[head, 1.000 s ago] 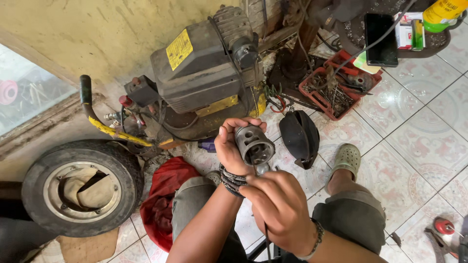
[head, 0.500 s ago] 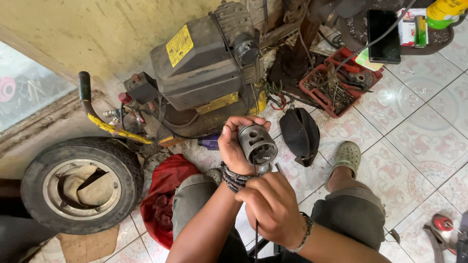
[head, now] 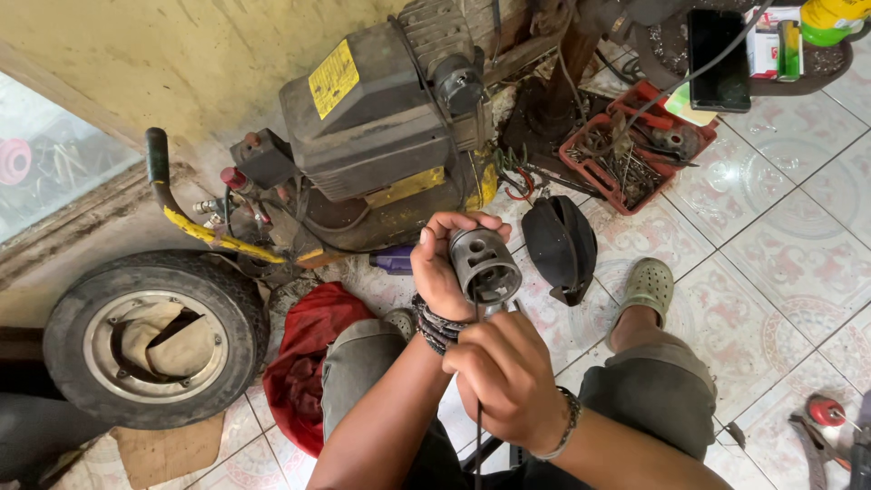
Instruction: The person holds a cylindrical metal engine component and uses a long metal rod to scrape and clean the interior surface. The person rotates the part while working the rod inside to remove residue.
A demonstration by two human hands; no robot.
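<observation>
Piston [head: 484, 264], a grey metal cylinder, sits above the person's knees, open end tilted toward the camera so its inside shows. Left hand [head: 442, 268] wraps it firmly; right hand [head: 508, 377] is closed around a thin dark tool [head: 478, 426] pointing at it.

You sit on a glossy patterned tile floor [head: 789, 227] that catches daylight, with a stained yellow wall [head: 181, 63] rising beyond a grimy air compressor [head: 381, 136], and a dusty glass pane [head: 45, 172] low at its left.
</observation>
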